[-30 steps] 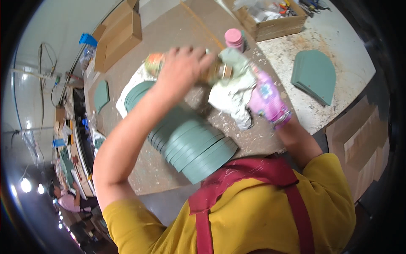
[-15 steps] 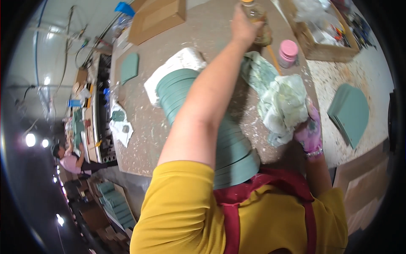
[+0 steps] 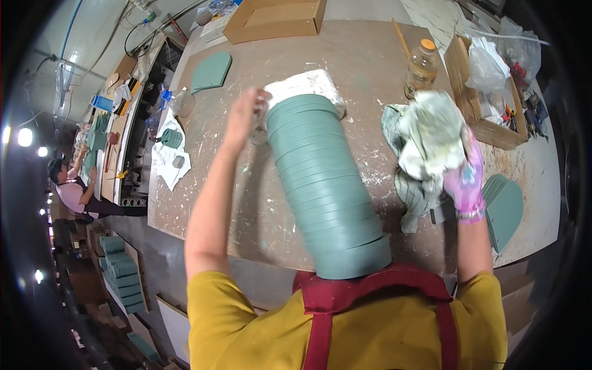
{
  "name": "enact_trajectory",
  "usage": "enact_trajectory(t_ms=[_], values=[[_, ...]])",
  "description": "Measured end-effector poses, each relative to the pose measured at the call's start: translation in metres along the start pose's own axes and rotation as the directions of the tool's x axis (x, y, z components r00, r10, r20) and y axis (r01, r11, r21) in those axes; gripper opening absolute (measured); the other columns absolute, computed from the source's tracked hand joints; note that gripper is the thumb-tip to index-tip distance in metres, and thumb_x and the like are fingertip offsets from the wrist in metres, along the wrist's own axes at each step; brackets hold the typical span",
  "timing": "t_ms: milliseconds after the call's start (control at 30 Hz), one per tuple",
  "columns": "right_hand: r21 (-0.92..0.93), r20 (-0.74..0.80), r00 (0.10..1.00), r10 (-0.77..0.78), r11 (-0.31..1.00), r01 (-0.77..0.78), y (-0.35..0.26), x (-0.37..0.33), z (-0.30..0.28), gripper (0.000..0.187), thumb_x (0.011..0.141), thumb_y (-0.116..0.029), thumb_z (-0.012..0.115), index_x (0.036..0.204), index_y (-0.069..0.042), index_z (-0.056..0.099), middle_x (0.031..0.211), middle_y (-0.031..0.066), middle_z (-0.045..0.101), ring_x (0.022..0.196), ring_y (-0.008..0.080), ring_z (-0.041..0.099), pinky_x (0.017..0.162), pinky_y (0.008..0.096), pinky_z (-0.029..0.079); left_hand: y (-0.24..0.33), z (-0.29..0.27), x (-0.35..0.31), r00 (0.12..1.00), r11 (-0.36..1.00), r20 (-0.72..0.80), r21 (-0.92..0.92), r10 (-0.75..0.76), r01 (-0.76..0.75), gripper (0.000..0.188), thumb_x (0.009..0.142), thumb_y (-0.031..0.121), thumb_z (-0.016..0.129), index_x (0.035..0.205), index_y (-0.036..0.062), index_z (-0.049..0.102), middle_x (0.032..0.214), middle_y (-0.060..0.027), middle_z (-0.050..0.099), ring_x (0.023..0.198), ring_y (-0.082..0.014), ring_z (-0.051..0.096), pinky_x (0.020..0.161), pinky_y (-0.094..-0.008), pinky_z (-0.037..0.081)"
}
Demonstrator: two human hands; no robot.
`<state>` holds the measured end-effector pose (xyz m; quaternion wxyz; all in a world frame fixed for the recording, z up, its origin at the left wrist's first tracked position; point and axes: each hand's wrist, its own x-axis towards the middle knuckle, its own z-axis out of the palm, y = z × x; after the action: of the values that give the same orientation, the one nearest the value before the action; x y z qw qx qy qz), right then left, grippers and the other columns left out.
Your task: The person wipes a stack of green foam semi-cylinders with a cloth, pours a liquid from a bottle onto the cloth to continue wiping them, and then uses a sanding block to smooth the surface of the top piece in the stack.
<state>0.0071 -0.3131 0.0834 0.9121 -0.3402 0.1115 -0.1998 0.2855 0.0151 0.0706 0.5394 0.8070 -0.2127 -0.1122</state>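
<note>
A long row of green curved panels (image 3: 327, 179) lies on the table, nested one against another, from my apron to a white padded block (image 3: 308, 89). My bare left hand (image 3: 242, 120) is just left of the row's far end, beside the block; motion smears its fingers. On my right hand (image 3: 465, 182) is a pink patterned glove, and its fingers are closed on a crumpled, green-stained white rag (image 3: 431, 132). The rag is bunched up, with one end trailing on the table. Behind it stands a bottle (image 3: 422, 69) with an orange cap, near neither hand's fingers.
An open cardboard box (image 3: 274, 28) sits at the far edge. Loose green panels lie at the far left (image 3: 211, 71) and right (image 3: 502, 209). A wooden box (image 3: 487, 108) holds plastic bags and tools. Another person (image 3: 77, 188) works at a bench on the left.
My left hand has let go of the bottle, now standing upright on the table, and has swung left to the row's far end. My right hand still holds the rag.
</note>
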Motion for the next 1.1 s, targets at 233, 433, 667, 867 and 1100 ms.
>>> enact_trajectory(t_ms=[233,433,667,867,1100], values=[[-0.453,0.88,0.453,0.145,-0.034,0.891,0.11,0.078,0.162,0.03,0.088,-0.024,0.056,0.113,-0.007,0.059,0.111,0.0141,0.057,0.104,0.0302,0.054,0.092,0.0382,0.044,-0.039,0.052,-0.031,0.906,0.924,-0.291,-0.135,0.307,-0.357,0.038,0.097,0.027,0.041,0.103,-0.0026,0.064,0.094,-0.0089,0.066,0.082,-0.0164,0.057,0.076,-0.0305,0.046],[-0.761,0.623,0.778,-0.076,0.171,0.626,0.128,0.106,0.095,0.028,0.087,-0.026,0.056,0.105,-0.005,0.059,0.098,0.0163,0.057,0.089,0.0331,0.058,0.08,0.0399,0.047,-0.019,0.053,-0.027,0.946,0.979,-0.293,-0.104,0.14,-0.177,0.035,0.096,0.023,0.04,0.094,-0.0036,0.063,0.075,-0.0126,0.062,0.07,-0.0201,0.054,0.069,-0.033,0.045],[-0.486,0.821,0.478,0.313,-0.058,0.872,0.137,0.083,0.178,0.021,0.086,-0.02,0.057,0.103,-0.008,0.059,0.099,0.0167,0.057,0.085,0.0339,0.059,0.076,0.0426,0.049,-0.069,0.06,-0.024,0.858,0.942,-0.399,0.055,0.324,-0.33,0.03,0.095,0.021,0.043,0.087,-0.0023,0.061,0.071,-0.0175,0.058,0.073,-0.0294,0.058,0.07,-0.0385,0.043],[-0.708,0.691,0.708,-0.148,0.061,0.703,0.13,0.101,0.1,0.022,0.087,-0.021,0.057,0.104,-0.007,0.056,0.095,0.0166,0.056,0.08,0.0353,0.059,0.073,0.044,0.05,-0.028,0.06,-0.031,0.862,0.95,-0.4,0.124,0.311,-0.285,0.03,0.095,0.017,0.04,0.077,-0.0019,0.054,0.08,-0.02,0.057,0.074,-0.0398,0.053,0.068,-0.045,0.041],[-0.48,0.841,0.468,0.271,-0.025,0.877,0.141,0.076,0.174,0.021,0.085,-0.02,0.056,0.1,-0.005,0.057,0.092,0.0158,0.056,0.083,0.0346,0.058,0.074,0.0421,0.049,-0.07,0.065,-0.032,0.779,0.886,-0.426,0.263,0.461,-0.381,0.027,0.095,0.018,0.038,0.085,0.0004,0.056,0.082,-0.0185,0.059,0.083,-0.0367,0.054,0.079,-0.0442,0.038]])
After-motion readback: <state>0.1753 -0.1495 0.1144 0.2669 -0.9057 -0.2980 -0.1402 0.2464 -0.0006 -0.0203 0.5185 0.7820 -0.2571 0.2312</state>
